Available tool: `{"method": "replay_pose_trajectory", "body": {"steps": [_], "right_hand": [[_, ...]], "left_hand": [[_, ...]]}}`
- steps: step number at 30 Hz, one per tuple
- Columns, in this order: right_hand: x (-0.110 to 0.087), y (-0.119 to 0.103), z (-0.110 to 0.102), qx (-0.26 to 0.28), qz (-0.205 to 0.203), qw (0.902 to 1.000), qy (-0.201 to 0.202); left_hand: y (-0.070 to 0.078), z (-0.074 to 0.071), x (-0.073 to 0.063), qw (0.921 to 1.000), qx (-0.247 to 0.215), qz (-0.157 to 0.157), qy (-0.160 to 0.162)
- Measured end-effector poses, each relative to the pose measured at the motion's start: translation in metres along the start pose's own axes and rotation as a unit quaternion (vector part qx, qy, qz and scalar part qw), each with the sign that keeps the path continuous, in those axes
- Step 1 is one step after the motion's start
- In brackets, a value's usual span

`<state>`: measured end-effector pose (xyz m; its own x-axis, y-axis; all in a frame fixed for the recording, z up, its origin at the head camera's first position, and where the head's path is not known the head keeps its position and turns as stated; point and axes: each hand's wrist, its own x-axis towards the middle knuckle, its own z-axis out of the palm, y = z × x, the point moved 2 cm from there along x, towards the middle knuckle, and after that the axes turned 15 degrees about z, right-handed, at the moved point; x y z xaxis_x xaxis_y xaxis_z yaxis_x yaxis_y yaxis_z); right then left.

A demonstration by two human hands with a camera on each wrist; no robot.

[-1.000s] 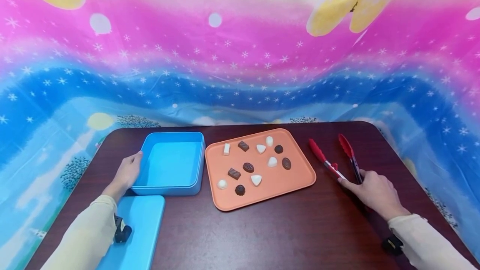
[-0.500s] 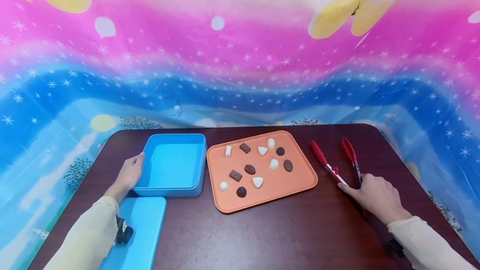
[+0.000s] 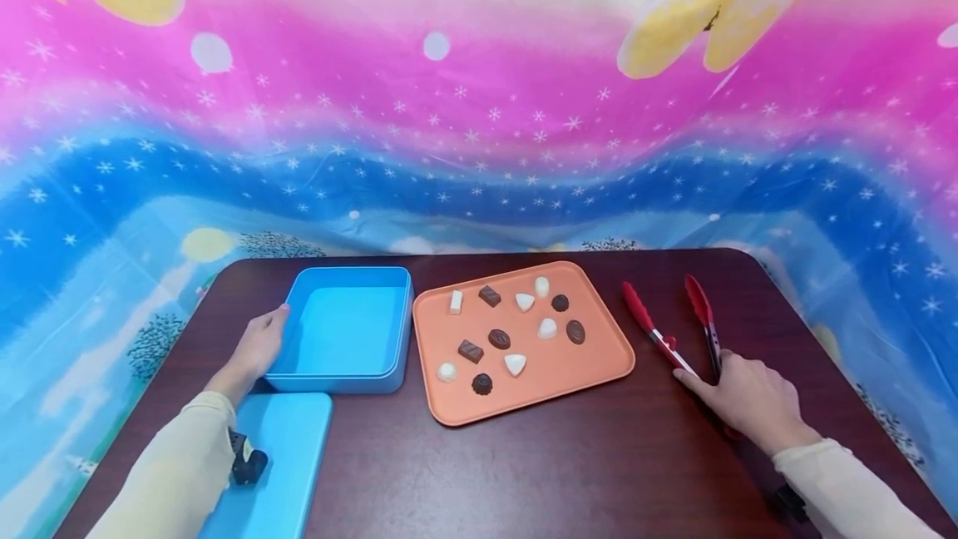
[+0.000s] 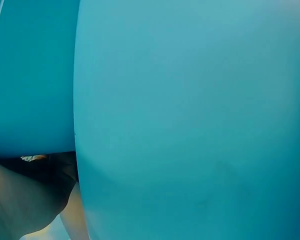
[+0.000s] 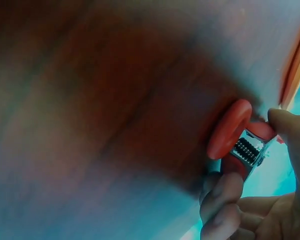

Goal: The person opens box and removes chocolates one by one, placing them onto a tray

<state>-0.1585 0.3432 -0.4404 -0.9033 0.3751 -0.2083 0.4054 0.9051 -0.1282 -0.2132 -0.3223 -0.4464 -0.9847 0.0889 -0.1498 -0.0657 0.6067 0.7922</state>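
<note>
My left hand holds the left wall of a square blue box, fingertips at its rim. The box stands without its lid, and nothing lies inside. In the left wrist view, the box's wall rises beside the hand. My right hand grips red-tipped metal tongs near their rear end, arms spread apart with nothing between the tips. The right wrist view shows the tongs' red ring and spring, with thumb and fingers on either side. Between the hands, an orange tray bears several chocolates, brown and white.
A flat blue lid lies in front of the box, under the left forearm. The dark wooden table ends at the back against a patterned cloth. The tray's left edge is close to the box.
The head view has shifted slightly. The tongs' tips have come a little nearer and moved slightly right with my right hand; my left hand stays on the box.
</note>
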Motion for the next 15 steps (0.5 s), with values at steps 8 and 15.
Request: {"method": "replay_pose_trajectory", "body": {"steps": [8, 15], "right_hand": [[0.0005, 0.0032, 0.0034, 0.003, 0.002, 1.0, -0.001], [-0.0011, 0.0057, 0.0034, -0.002, -0.002, 1.0, -0.008]], "left_hand": [[-0.0021, -0.0002, 0.0003, 1.0, -0.002, -0.003, -0.001], [-0.0002, 0.0014, -0.0005, 0.9997, 0.0, 0.021, 0.015]]}}
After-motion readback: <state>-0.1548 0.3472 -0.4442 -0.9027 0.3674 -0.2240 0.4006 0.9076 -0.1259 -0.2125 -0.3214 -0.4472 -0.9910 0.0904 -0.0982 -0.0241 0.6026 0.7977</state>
